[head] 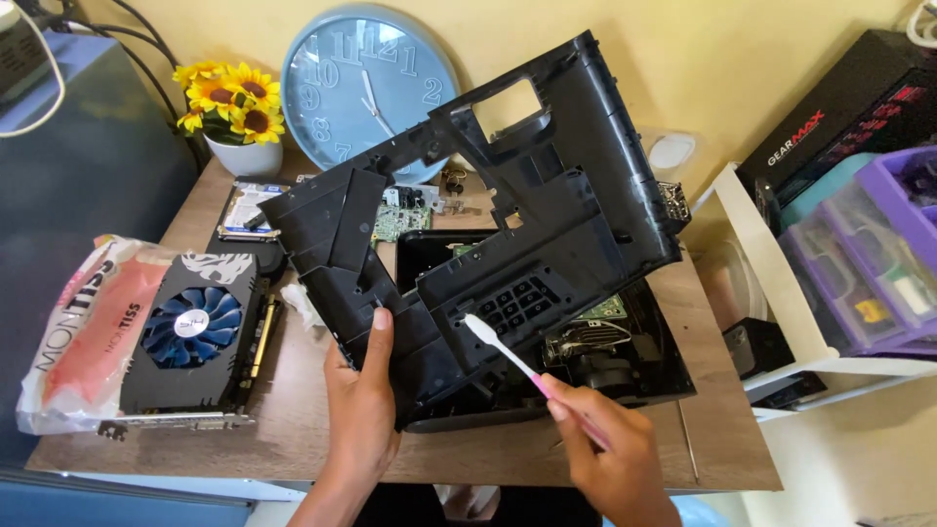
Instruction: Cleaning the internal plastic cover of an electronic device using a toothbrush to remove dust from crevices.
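My left hand (363,405) grips the lower left edge of a large black plastic casing panel (547,210), holding it tilted up over the table. In my right hand (610,449) is a toothbrush (503,349) with a pink and white handle, its white bristle head touching the panel's grid of small openings. Beneath the panel lies the opened black device base (625,376), showing metal parts and a green circuit board.
A graphics card with a blue fan (195,337) rests on a plastic packet (83,332) at the left. A hard drive (249,210), sunflower pot (234,112) and blue wall clock (366,83) stand behind. White shelves with purple drawers (869,259) are at the right.
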